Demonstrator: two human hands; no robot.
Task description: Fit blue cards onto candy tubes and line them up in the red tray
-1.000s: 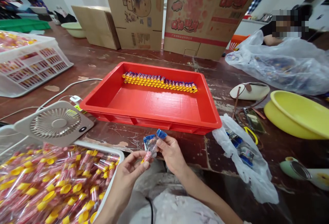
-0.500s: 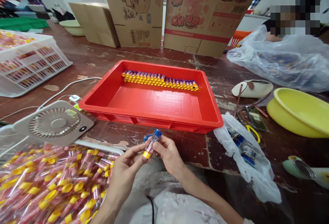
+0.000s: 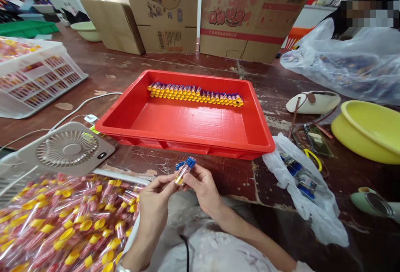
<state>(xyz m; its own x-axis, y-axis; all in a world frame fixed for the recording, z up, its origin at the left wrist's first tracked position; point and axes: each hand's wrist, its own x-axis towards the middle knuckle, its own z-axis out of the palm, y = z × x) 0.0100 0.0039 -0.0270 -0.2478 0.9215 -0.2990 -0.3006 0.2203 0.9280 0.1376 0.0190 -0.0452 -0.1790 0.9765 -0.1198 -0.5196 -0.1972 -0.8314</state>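
Both hands meet in front of the red tray [image 3: 187, 143], pinching small clear tubes with blue caps. My left hand [image 3: 158, 195] has its fingertips around the lower end of a tube [image 3: 185, 171]. My right hand [image 3: 203, 186] grips the same tube near its blue cap from the right. A second blue cap [image 3: 179, 165] shows just behind it; its body is hidden by the fingers. Inside the tray, stacked tubes with yellow ends [image 3: 193, 95] lie in a row along the far wall. A crate of yellow-capped tubes [image 3: 78, 218] sits at the lower left.
A fan [image 3: 71, 149] rests at the crate's edge. Another filled crate [image 3: 46, 78] is at the left. Cardboard boxes [image 3: 243, 13] stand behind the tray. To the right are a plastic bag [image 3: 325, 209], a phone [image 3: 317, 140], a yellow basin [image 3: 368, 134] and a person, partly visible.
The yellow end of the held tube, plainly visible before, is now mostly covered by my fingers. The camera view has shifted slightly.
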